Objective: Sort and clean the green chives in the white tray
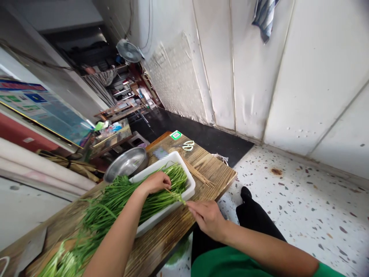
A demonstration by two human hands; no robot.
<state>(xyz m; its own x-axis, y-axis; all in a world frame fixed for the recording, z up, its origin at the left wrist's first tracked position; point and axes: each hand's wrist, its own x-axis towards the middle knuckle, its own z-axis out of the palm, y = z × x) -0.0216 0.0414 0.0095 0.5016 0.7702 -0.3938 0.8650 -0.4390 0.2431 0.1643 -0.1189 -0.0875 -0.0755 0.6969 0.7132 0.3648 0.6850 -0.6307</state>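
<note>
A white plastic tray (190,184) on the wooden table holds a thick bundle of long green chives (123,200), their leaves spilling over its left end. Above the bundle, my left hand (155,182) is closed, its fingertips pinched on a thin brown stick that looks like a bamboo skewer (169,190). My right hand (209,217) is at the tray's near right corner, fingers pinched together on the pale ends of a few chives (182,200). Several loose bamboo skewers (200,174) lie on the table right of the tray.
Behind the tray stands a steel bowl (128,163). Scissors (188,146) and a green-and-white card (175,135) lie toward the table's far end. A broad knife blade (31,252) and more chives (62,261) are at the lower left. A white wall (250,77) runs along the right.
</note>
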